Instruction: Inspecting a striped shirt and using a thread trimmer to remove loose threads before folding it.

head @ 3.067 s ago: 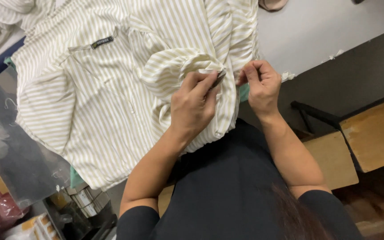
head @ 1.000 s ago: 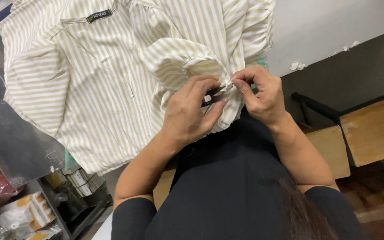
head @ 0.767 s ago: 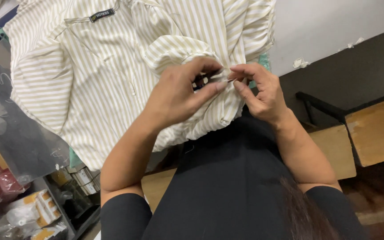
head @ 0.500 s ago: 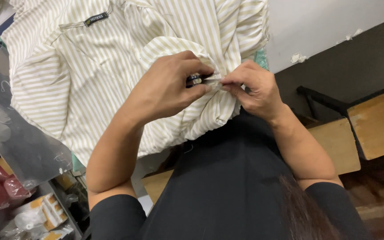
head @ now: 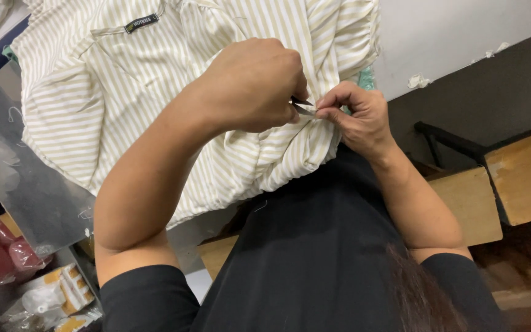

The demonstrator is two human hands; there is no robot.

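Striped shirt (head: 155, 117), cream and white, lies bunched on the desk (head: 32, 184) while the left hand (head: 253, 83) grips small metal snips (head: 302, 107) at fabric pinched by the right hand (head: 357, 117), seemingly mid-trim, so any cut needs care to miss the cloth.

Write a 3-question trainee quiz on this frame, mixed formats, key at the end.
1. True or false: the left hand holds a small metal tool at the striped shirt.
2. Multiple choice: the right hand is A) resting on the wooden bench, B) pinching the shirt fabric by the tool tip, C) out of view.
3. Fill in: the dark label sits at the shirt's ____.

Key: 1 true; 2 B; 3 collar.
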